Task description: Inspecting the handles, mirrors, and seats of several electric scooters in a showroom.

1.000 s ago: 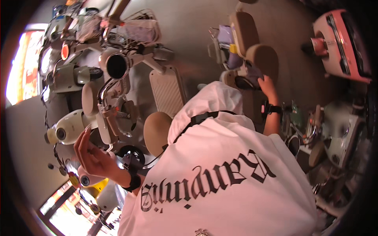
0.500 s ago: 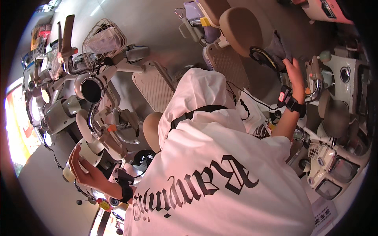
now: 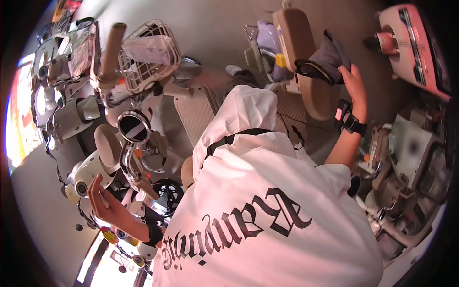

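My right hand (image 3: pixel 353 82) is out at the upper right, its fingers closed on the end of a dark grey cloth item (image 3: pixel 330 56). A stiff, curved black rim with a yellowish line runs along that item's far side; I cannot tell its exact kind. Just beyond and below it is a brown scooter seat (image 3: pixel 319 98), and the item hangs over or in front of it. My left hand (image 3: pixel 106 203) is raised at the lower left, palm turned inward, fingers loosely stretched with nothing in them. A cream scooter body (image 3: pixel 93 170) lies behind its fingertips. Black straps with small devices circle both wrists.
Parked electric scooters surround me. On the left are a wire basket (image 3: pixel 152 55), a brown handlebar grip (image 3: pixel 114 48) and a round mirror (image 3: pixel 134 126). A ribbed footboard (image 3: pixel 193 112) lies ahead. A pink scooter (image 3: pixel 411 50) stands far right, with more scooters below it.
The surroundings have shifted as I move: the basket appears larger and the pink scooter is further into view. My right hand still carries the cloth item; my left hand stays raised.
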A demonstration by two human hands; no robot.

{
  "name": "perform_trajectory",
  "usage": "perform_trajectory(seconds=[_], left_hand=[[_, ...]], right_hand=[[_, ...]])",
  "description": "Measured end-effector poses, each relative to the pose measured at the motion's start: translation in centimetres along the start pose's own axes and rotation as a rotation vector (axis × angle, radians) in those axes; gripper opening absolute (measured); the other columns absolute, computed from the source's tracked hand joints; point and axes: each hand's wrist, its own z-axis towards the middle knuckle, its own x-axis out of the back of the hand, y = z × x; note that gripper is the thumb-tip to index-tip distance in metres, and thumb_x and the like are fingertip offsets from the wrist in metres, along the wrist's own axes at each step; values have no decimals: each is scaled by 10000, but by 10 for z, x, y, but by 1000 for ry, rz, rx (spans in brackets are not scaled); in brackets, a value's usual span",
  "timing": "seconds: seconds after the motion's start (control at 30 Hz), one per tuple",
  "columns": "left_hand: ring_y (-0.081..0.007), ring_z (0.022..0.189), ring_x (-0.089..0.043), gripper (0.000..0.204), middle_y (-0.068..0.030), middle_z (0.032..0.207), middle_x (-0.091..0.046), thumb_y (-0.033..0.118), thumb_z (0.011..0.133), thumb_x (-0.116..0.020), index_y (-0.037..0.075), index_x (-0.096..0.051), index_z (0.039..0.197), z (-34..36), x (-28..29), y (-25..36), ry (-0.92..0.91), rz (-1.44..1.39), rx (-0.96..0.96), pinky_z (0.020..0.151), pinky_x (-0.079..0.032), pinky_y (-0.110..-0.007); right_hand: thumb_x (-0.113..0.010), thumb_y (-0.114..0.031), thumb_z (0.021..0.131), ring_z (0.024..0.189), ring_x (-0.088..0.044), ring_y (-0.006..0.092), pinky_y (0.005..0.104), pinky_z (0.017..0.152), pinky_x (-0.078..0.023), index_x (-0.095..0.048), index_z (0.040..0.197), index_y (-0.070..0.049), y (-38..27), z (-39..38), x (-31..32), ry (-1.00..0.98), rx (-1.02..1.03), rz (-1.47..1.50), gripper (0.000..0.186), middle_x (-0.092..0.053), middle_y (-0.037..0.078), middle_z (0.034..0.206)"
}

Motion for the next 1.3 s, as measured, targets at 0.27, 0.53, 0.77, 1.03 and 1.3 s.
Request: perform_trajectory(seconds=[0.27,0.53,0.77,1.03,1.3], left_hand=[[-241,901,-630,330,-119,995,-648,-94,817,-436,2,-641,1057,103,-45,52,54,-89,128,766,-484,-315],[-265,909,-629,320,-132,997,-647,-93,817,-455,11,-633,1062,128,-61,60,33,-107,241,793,-476,-327],[-300,913,-626,384,-160,1030,-627,-120,744,-473,7,-625,1073,140,-75,77,-24,-203,316,780,-489,-343],[-262,556,-507,196,-77,633,-489,-37,640,-644,27,-619,823,215,-76,120,-131,-308,425,519,-391,-368],[-282,549,-512,49,-114,642,-515,8,767,-639,6,-592,778,347,-140,145,-17,-171,712,504,-387,-361]], right_hand=[[-542,-289,805,903,-623,339,381,826,-458,-587,1011,77,-121,138,-19,-97,135,-13,422,-641,248,930],[-524,-225,807,838,-625,339,400,790,-461,-580,974,79,-179,215,-53,-226,290,-7,352,-624,261,867],[-545,-293,811,886,-601,451,459,787,-458,-591,925,96,-220,229,-91,-154,369,-120,408,-613,305,865],[-567,-277,793,897,-573,492,482,760,-460,-595,896,104,-325,292,-184,-355,529,-189,395,-588,337,875],[-547,-215,790,846,-573,491,484,728,-460,-578,926,112,-425,437,-222,-604,700,-213,356,-586,332,845]])
